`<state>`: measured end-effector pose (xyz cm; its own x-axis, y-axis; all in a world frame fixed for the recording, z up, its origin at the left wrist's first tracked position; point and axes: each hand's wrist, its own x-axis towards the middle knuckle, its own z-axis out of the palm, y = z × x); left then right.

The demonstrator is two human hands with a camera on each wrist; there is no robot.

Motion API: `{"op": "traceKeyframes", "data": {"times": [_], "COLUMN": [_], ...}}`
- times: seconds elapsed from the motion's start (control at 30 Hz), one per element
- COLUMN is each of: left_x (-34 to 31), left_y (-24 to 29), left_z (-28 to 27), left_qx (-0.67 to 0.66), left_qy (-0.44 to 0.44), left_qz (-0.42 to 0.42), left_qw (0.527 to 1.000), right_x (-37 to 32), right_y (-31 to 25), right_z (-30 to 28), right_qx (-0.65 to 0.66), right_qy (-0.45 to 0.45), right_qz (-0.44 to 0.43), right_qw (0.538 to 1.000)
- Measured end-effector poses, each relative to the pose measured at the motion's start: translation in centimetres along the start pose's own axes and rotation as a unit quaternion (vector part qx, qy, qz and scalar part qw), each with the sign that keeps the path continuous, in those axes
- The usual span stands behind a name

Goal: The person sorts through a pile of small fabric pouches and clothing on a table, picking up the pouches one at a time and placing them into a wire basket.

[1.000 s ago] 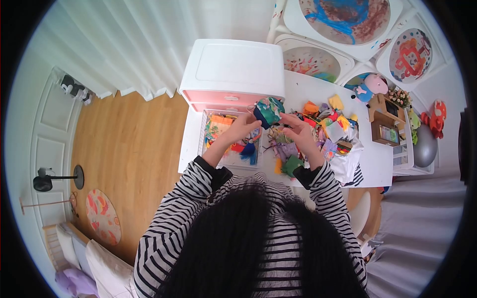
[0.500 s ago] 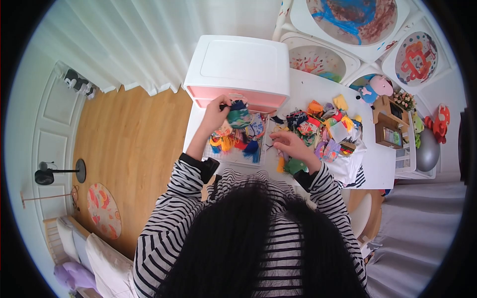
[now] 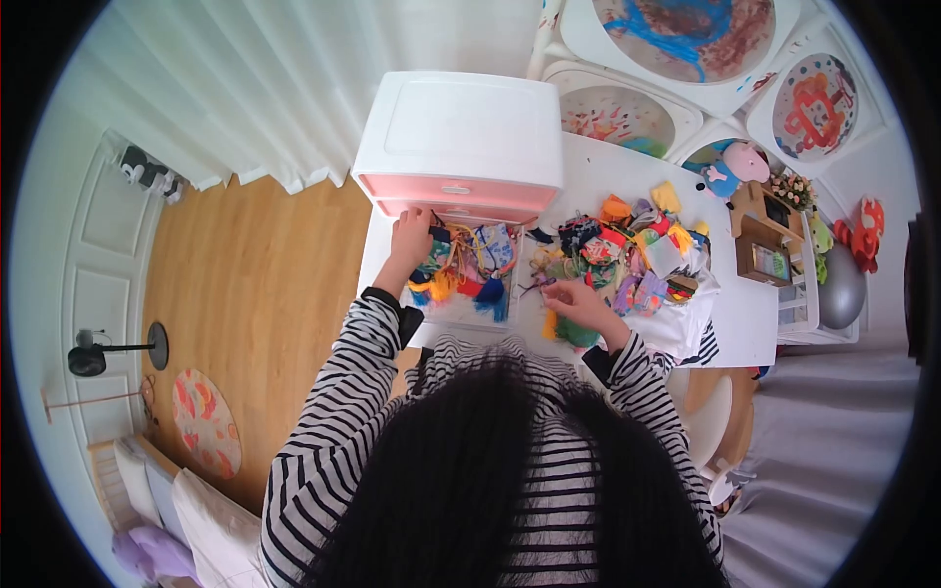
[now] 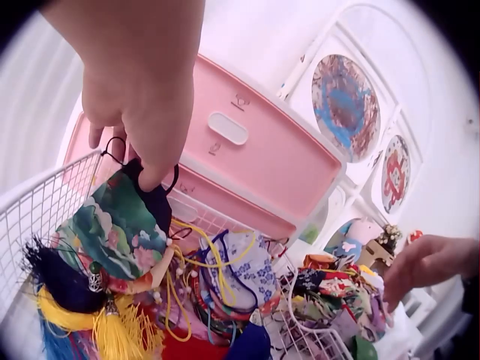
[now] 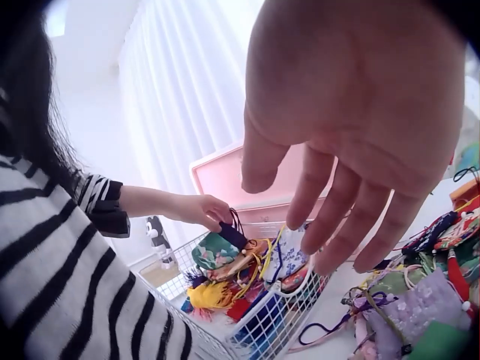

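My left hand (image 3: 412,237) pinches the dark navy top of a green floral drawstring pouch (image 4: 112,225), at the left side of a white wire basket (image 5: 221,341). Black cord loops stand up around the fingers, and navy and yellow tassels hang below the pouch. Beside it in the basket lie a blue-and-white floral pouch (image 4: 244,262) and several more with yellow cords. To the right, my right hand (image 3: 580,304) hovers with relaxed fingers and nothing in them, near the left edge of a heap of colourful pouches (image 3: 603,250).
Behind the basket stands a white cabinet with pink drawers (image 3: 461,137). A green pouch (image 3: 573,333) lies at the near side of the heap, on the white table (image 3: 740,323). Further right are a plush pig (image 3: 735,171) and a small brown wooden stand (image 3: 760,260).
The green floral pouch, first held up between both hands, has moved left and down into the basket with my left hand. My right hand has let go and lowered toward the heap's near side.
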<state>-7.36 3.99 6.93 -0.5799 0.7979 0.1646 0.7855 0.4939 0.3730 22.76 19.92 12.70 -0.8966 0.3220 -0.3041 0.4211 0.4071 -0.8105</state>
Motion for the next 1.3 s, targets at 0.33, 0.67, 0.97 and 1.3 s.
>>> {"op": "traceKeyframes", "data": {"times": [0.33, 0.67, 0.97, 1.3], "left_x": [-2.9, -3.2, -3.8, -3.8], "left_y": [0.6, -0.8, -1.4, -3.0], "left_z": [3.1, 4.9, 5.9, 7.3], "left_qx": [-0.036, -0.053, -0.038, -0.079], "left_qy": [-0.174, -0.335, -0.382, -0.382], "left_qz": [-0.007, 0.004, -0.002, -0.001], "left_qw": [0.984, 0.941, 0.923, 0.921], "right_x": [-0.6, -0.3, 0.5, 3.0], "right_y": [6.1, 11.2, 11.7, 14.4], "right_z": [-0.2, 0.8, 0.4, -0.7], "right_qx": [-0.227, -0.238, -0.105, 0.054], "right_qy": [0.149, 0.06, 0.127, 0.34], "right_qz": [0.06, 0.121, 0.099, 0.064], "right_qw": [0.96, 0.962, 0.981, 0.937]}}
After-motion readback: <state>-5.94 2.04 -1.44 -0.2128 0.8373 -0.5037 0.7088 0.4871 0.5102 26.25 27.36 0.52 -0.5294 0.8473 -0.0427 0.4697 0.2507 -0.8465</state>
